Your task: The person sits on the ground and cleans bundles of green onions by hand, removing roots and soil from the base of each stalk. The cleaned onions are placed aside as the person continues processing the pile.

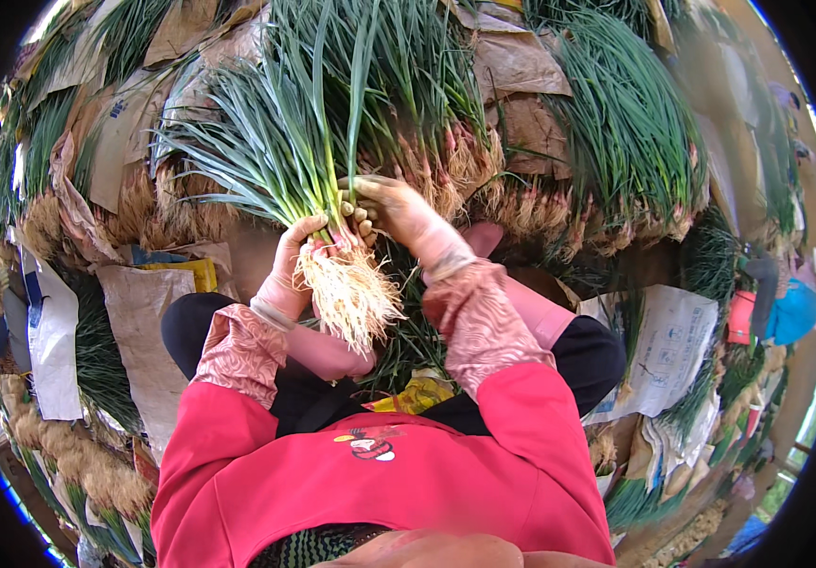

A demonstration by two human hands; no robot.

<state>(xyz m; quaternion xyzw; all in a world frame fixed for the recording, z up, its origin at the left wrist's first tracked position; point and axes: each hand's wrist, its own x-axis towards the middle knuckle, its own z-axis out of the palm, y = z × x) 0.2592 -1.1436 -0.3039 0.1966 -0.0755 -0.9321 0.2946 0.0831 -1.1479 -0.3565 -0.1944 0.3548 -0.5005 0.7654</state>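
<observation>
A bunch of green onions (pixel 301 156), with long green leaves, reddish stem bases and pale stringy roots, is held up over my lap. My left hand (pixel 293 263), in a pale pink glove, closes around the bunch just above the roots. At the right side of the same stems is my right hand (pixel 383 209), gloved too, its fingertips dirty and curled. A single long leaf rises from near its thumb and index finger. The roots hang down between my forearms.
Larger heaps of green onions (pixel 408 92) lie ahead, with another pile (pixel 621 128) at the right. Brown sacking (pixel 521 64) lies between them. A woven sack (pixel 145 341) is at my left, a printed white sack (pixel 671 348) at my right. Another person's blue garment (pixel 793 312) shows at far right.
</observation>
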